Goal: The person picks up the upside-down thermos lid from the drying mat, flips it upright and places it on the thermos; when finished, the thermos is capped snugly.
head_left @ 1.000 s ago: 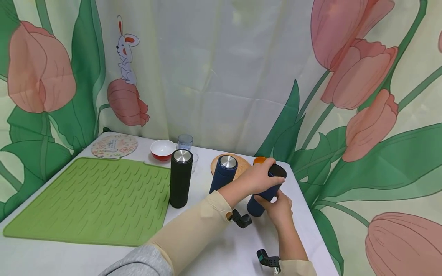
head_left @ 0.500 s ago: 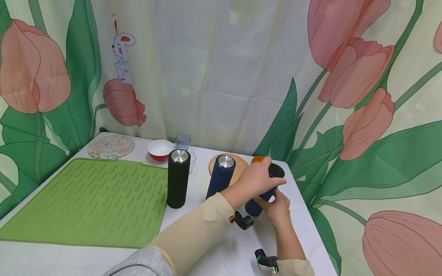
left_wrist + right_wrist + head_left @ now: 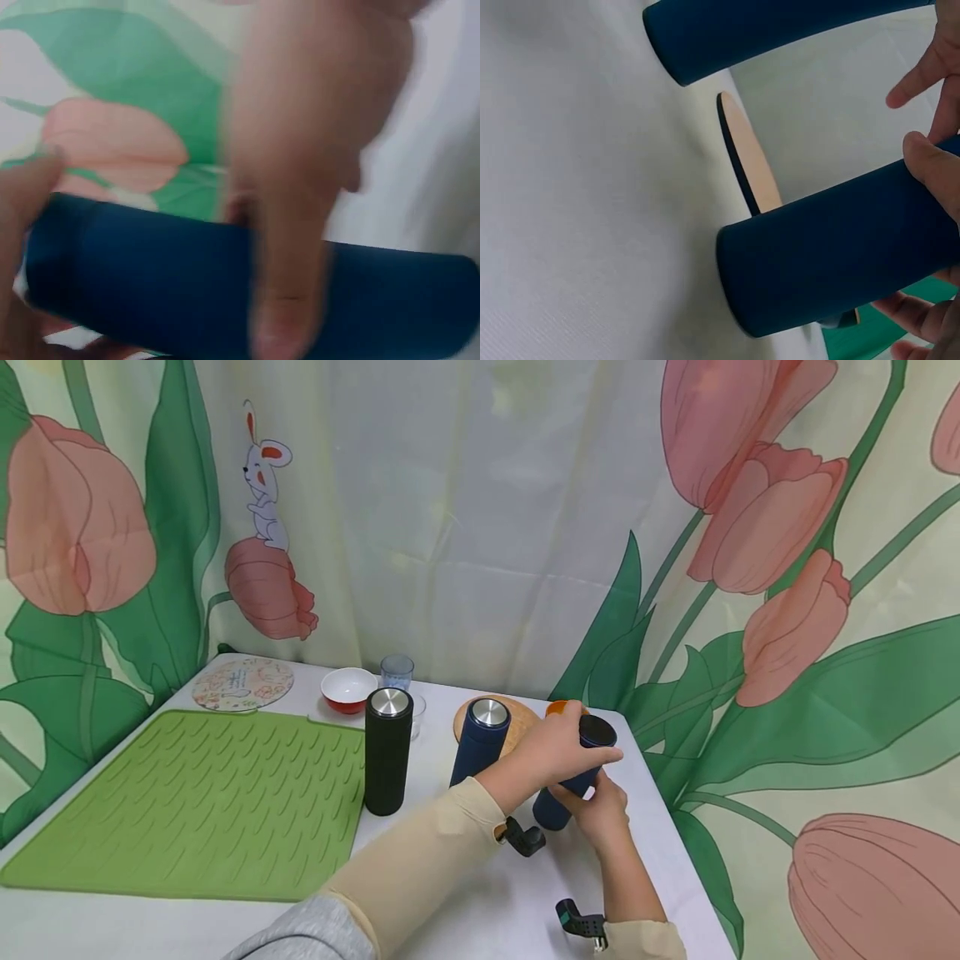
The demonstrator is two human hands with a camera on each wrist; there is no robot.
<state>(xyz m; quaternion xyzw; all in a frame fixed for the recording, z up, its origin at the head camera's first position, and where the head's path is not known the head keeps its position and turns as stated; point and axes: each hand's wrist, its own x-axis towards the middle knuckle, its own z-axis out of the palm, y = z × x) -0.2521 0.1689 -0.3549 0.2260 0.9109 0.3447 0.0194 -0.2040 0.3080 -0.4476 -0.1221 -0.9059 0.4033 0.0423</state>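
A dark blue thermos [image 3: 552,811] stands tilted at the right side of the table in the head view, its dark round top end [image 3: 597,731] facing up. My left hand [image 3: 551,743] grips it near that end, thumb stretched across the near side. Lower down, my right hand [image 3: 602,814] holds the body, with its thumb [image 3: 289,300] lying across the blue surface in the left wrist view. The thermos's lower end [image 3: 739,281] is close over the white cloth in the right wrist view. Part of its body is hidden behind my hands.
To the left stand another blue thermos [image 3: 482,743] and a black one [image 3: 387,760], both silver-lidded. A green mat [image 3: 195,810] covers the left. Behind are a red-white bowl [image 3: 349,689], a glass [image 3: 397,671], a wooden board [image 3: 519,714], an orange item [image 3: 556,707] and a patterned disc [image 3: 243,684].
The head view has shifted slightly. Both hands stay on the tilted thermos in nearly the same place.
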